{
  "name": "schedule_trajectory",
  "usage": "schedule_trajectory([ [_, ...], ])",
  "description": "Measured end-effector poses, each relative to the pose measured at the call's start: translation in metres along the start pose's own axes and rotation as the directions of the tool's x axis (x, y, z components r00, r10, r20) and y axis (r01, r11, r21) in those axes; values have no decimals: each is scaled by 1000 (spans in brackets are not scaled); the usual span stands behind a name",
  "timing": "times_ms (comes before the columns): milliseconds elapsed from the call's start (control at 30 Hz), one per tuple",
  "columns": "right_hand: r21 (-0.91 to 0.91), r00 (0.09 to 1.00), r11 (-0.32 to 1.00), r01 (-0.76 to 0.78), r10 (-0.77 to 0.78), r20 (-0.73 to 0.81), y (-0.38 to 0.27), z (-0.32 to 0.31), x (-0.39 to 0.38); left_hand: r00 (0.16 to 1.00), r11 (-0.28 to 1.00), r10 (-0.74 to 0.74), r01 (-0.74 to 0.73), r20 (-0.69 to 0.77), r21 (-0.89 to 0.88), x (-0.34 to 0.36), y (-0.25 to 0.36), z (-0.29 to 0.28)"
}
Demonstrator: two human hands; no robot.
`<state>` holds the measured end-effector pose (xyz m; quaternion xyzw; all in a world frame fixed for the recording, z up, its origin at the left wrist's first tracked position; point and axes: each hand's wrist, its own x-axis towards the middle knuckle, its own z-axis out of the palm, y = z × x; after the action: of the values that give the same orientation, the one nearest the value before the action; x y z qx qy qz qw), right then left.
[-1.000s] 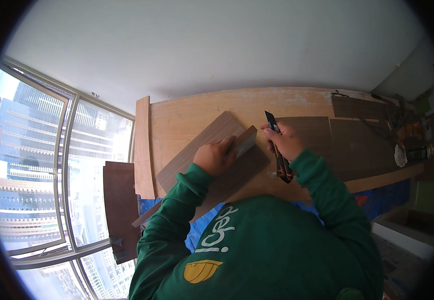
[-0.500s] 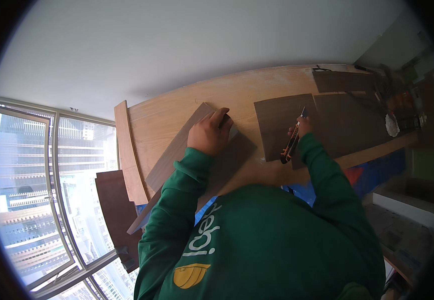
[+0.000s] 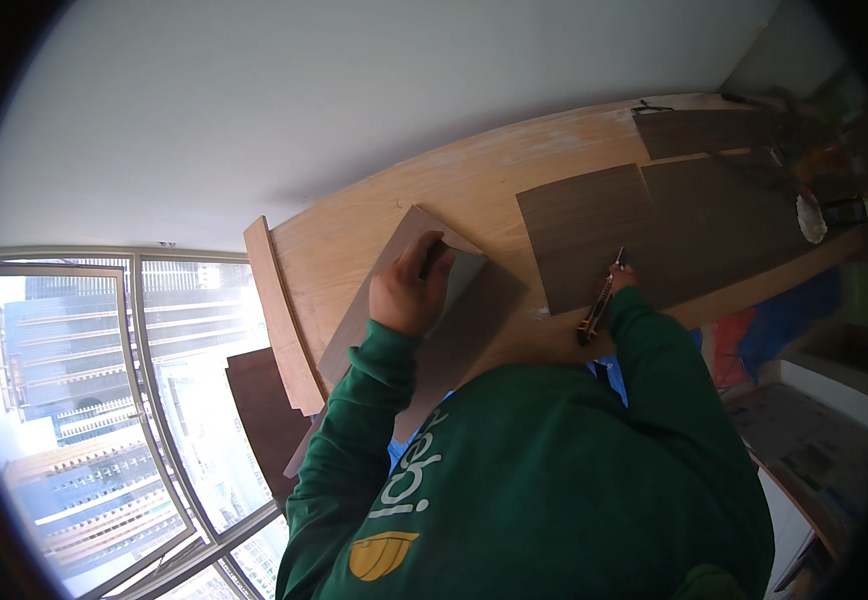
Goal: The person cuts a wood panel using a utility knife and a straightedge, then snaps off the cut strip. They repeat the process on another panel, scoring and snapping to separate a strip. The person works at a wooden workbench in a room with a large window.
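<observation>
Black knife (image 3: 598,308) | long axis slanted right, blade away | right grip (image 3: 626,278) clasping it | left grip (image 3: 409,293): can't tell

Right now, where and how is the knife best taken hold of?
The knife is probably best gripped by its handle from the right, where the right hand is: the handle slants toward the picture's lower left, while the slim blade points up it.

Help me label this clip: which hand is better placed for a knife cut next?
Probably the right hand: it holds the utility knife, which overlaps the dark panel in view. The left hand is at the brown board, with no knife visible in it.
</observation>
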<state>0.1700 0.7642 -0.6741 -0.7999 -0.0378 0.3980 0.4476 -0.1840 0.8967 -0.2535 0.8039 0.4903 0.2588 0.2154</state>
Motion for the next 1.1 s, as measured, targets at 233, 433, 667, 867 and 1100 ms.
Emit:
schedule_trajectory([
  [233,-171,998,984,43,-35,50,25,10,29,1000,1000,15,-15,-11,-2,0,2,1],
  [433,-376,988,921,97,-134,-73,61,21,73,1000,995,-20,20,3,-101,0,3,-1],
  [667,-547,901,820,168,-353,-252,83,29,88,998,985,-51,58,46,-165,6,1,-4],
  [867,-493,995,870,-18,-31,-91,51,14,72,993,966,-116,121,36,-229,5,2,-3],
  [1100,-544,949,839,15,-183,-257,6,15,30,993,964,-117,110,-14,-244,0,3,-6],
])
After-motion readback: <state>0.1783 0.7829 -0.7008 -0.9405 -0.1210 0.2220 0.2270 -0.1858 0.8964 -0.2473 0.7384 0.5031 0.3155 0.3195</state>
